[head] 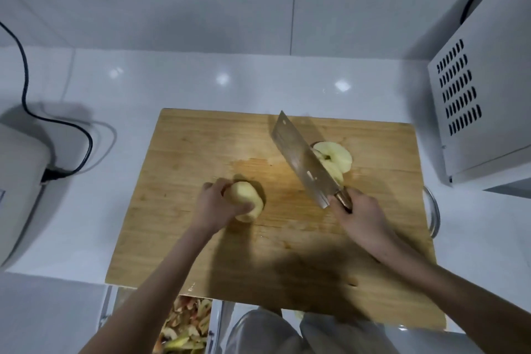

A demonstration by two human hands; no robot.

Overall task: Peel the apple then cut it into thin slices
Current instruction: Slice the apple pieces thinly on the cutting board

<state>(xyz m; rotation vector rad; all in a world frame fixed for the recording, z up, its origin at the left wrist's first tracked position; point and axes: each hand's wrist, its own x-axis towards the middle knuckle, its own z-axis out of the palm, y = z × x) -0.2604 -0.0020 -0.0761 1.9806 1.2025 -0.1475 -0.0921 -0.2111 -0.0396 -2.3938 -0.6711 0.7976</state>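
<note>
Peeled apple halved on rectangular wooden cutting board [201,238].
Left hand [214,205] clamped on pale yellow peeled apple half [249,204], board centre. Right hand [362,218] gripped round wooden handle of steel cleaver [301,159]; second half [336,158] cut-face up at 2 o'clock, behind blade.

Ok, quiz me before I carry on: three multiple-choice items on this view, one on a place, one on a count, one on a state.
1. Where do the cut slices lie on the cutting board?
A. right of the cleaver
B. under the left hand
C. off the board

2. How many hands touch the peeled apple?
A. none
B. one
C. two

3. The cleaver is
A. lying flat, unheld
B. held by its handle
C. stuck in the apple

Key: 1 A, slices show beyond the blade; 2 B, only the left hand grips it; 3 B, the right hand wraps the handle.
</note>
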